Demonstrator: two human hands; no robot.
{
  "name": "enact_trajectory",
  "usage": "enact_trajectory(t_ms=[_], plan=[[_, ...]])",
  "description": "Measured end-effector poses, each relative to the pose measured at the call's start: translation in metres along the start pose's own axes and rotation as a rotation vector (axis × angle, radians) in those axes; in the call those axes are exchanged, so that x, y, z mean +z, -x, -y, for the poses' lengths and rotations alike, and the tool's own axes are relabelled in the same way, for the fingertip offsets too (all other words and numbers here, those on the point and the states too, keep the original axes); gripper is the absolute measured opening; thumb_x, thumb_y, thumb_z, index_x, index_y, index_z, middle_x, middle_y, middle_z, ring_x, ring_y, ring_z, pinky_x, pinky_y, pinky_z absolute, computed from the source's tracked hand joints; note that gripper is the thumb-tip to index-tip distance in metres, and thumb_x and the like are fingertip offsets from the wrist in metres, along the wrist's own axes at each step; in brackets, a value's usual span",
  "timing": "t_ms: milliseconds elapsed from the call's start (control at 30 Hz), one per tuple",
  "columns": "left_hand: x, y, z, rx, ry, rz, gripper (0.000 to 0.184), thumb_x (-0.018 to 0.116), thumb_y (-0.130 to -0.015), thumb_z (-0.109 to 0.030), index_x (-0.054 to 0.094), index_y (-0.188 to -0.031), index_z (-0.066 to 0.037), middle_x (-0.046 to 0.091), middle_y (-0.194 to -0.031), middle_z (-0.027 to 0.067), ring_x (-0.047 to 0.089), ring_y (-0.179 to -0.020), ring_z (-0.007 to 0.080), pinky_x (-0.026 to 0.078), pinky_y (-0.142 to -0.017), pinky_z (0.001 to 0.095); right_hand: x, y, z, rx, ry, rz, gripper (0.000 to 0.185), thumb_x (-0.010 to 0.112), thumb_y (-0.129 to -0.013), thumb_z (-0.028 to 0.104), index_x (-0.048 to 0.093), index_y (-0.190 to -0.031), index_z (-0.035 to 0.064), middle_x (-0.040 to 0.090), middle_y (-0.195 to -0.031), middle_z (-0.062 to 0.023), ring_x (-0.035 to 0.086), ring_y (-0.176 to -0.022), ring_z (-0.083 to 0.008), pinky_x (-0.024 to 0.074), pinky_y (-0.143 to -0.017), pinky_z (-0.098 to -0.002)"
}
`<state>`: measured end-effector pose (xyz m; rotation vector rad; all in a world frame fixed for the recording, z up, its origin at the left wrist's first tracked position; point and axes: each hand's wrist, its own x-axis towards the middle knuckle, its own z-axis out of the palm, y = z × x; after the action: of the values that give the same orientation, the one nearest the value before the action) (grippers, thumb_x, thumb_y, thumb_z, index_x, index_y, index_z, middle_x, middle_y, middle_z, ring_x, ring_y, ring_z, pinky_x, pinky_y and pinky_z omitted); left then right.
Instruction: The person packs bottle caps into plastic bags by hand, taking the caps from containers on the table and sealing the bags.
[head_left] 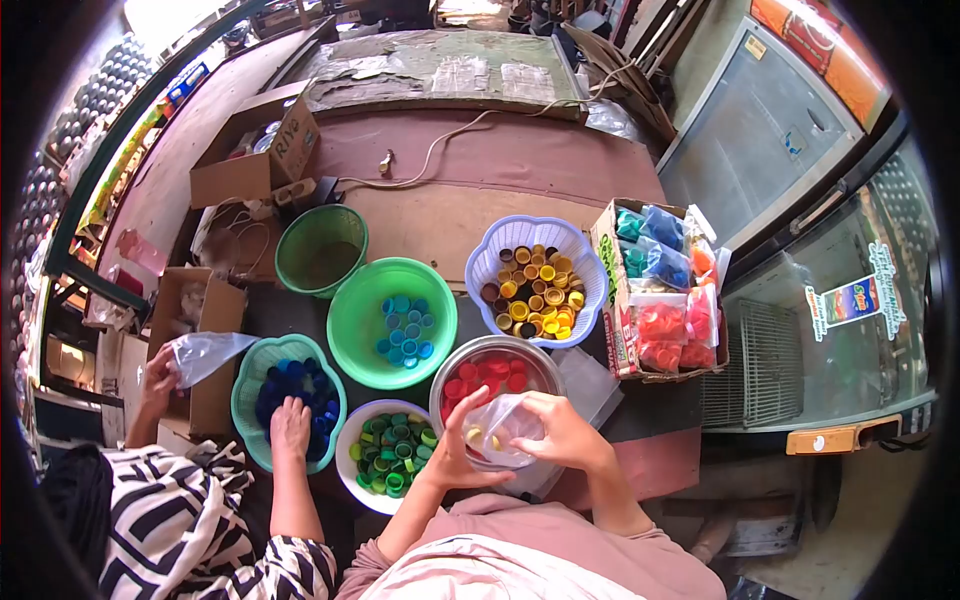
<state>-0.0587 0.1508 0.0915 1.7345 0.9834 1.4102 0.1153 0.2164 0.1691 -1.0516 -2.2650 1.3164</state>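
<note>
Between my two hands is a clear plastic bag (497,425) with a few pale yellow pieces, perhaps caps, showing through it. My left hand (455,452) curves around the bag's left side, thumb below and fingers above. On the right, my right hand (568,432) grips the bag's edge with bent fingers. Directly beneath them stands a metal bowl (437,385) of red plastic bottle caps (490,378), partly hidden by my hands and the bag. Left of my left hand, a white bowl (345,468) holds green caps (393,450).
A co-worker's hand (291,425) reaches into a teal basket (250,375) of dark blue caps; their other hand (158,380) holds a plastic bag (208,355). Beyond are a green basin (345,335) of light blue caps, a lavender basket (592,275) of yellow and brown caps, and a carton (612,285) of filled bags.
</note>
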Motion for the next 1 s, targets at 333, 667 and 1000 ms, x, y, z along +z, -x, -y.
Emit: enact_trajectory(t_ms=[333, 667, 1000], plan=[[0.006, -0.012, 0.033, -0.171, 0.007, 0.184, 0.11, 0.084, -0.044, -0.011, 0.021, -0.134, -0.007, 0.046, -0.116, 0.0159, 0.047, -0.107, 0.0303, 0.038, -0.091, 0.0396, -0.06, -0.052, -0.08, 0.19, -0.248, -0.308, 0.018, 0.067, -0.074, 0.011, 0.065, -0.091, 0.0035, 0.061, -0.096, -0.0105, 0.06, -0.082, -0.0162, 0.0486, -0.068, -0.0257], [-0.006, -0.02, 0.034, -0.173, -0.03, 0.165, 0.095, 0.081, -0.048, -0.015, 0.031, -0.128, -0.005, 0.042, -0.122, 0.0167, 0.043, -0.111, 0.0346, 0.038, -0.094, 0.041, -0.036, -0.151, -0.226, 0.296, 0.69, -0.473, 0.015, 0.065, -0.067, 0.015, 0.068, -0.081, 0.011, 0.061, -0.082, -0.0096, 0.059, -0.08, -0.026, 0.0453, -0.075, -0.0382], [-0.008, -0.024, 0.033, -0.221, -0.027, 0.133, 0.094, 0.081, -0.05, -0.016, 0.03, -0.129, -0.004, 0.044, -0.122, 0.0164, 0.043, -0.112, 0.034, 0.038, -0.094, 0.0402, -0.045, -0.144, -0.226, 0.382, 0.212, -0.527, 0.014, 0.065, -0.071, 0.017, 0.068, -0.081, 0.0083, 0.06, -0.072, -0.0078, 0.059, -0.074, -0.0257, 0.0466, -0.071, -0.0346]])
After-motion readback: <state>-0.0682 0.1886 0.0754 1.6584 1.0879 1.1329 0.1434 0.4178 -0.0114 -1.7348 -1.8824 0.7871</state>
